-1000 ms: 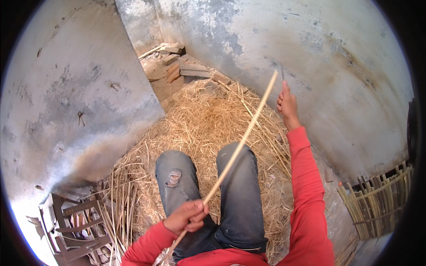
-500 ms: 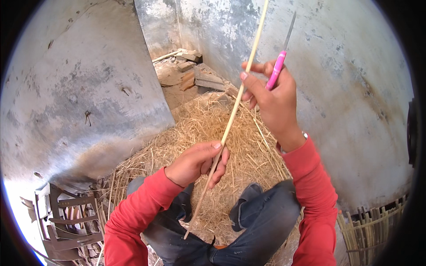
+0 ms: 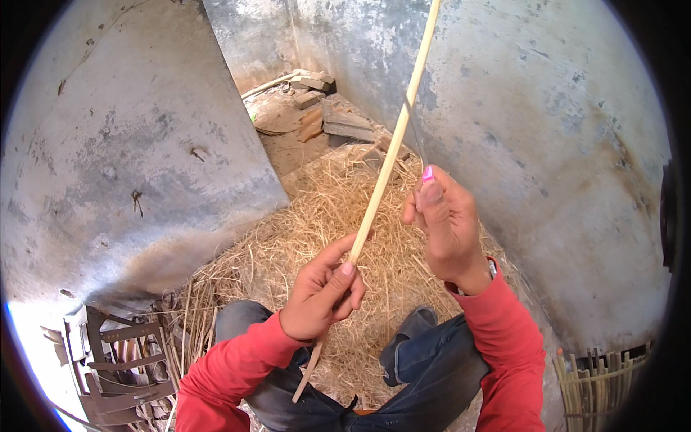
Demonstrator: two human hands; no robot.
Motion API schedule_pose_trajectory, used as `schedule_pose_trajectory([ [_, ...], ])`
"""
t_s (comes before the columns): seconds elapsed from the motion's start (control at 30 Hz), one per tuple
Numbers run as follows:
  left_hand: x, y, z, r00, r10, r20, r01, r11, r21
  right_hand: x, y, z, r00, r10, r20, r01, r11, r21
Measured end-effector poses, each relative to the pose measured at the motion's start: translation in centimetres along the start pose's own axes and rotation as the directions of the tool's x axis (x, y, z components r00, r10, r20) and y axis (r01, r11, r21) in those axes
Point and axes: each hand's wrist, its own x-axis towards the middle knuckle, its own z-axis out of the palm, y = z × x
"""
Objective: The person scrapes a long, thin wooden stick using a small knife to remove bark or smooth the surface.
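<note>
A long pale bamboo strip (image 3: 392, 155) slants up from near my lap past the top of the picture. My left hand (image 3: 325, 289) grips it near its lower end, thumb on top. To its right, my right hand (image 3: 448, 225) is closed round a knife (image 3: 428, 173) with a pink handle, mostly hidden by the fingers. The thin blade points up and to the left, its tip lying at or across the strip; whether it touches I cannot tell.
Straw-like shavings (image 3: 360, 194) cover the floor before my crossed legs. Bricks (image 3: 311, 90) lie in the far corner between plastered walls (image 3: 518, 144). A wooden frame (image 3: 122, 360) stands at lower left, a slatted bamboo basket (image 3: 601, 381) at lower right.
My right hand has come down and tilted the knife leftward, bringing its blade over to the strip; its fingers have left the strip. My left hand has turned and lowered slightly, still gripping.
</note>
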Motion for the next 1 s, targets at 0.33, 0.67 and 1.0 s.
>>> schedule_pose_trajectory([
  [0.33,-1.6,0.5,-2.0,0.995,-0.09,-0.039,0.081,0.979,-0.186,-0.2,0.9,-0.2,0.971,0.176,0.161,-0.141,0.968,-0.208],
  [0.67,-3.5,1.4,-2.2,0.985,-0.166,-0.04,0.135,0.899,-0.417,-4.2,0.5,5.5,0.9,0.004,0.436,0.171,0.917,-0.361],
  [1.0,-6.1,0.6,-2.3,0.977,-0.211,0.012,0.2,0.906,-0.373,3.1,6.6,-0.5,0.994,-0.054,-0.093,-0.01,0.816,-0.578],
])
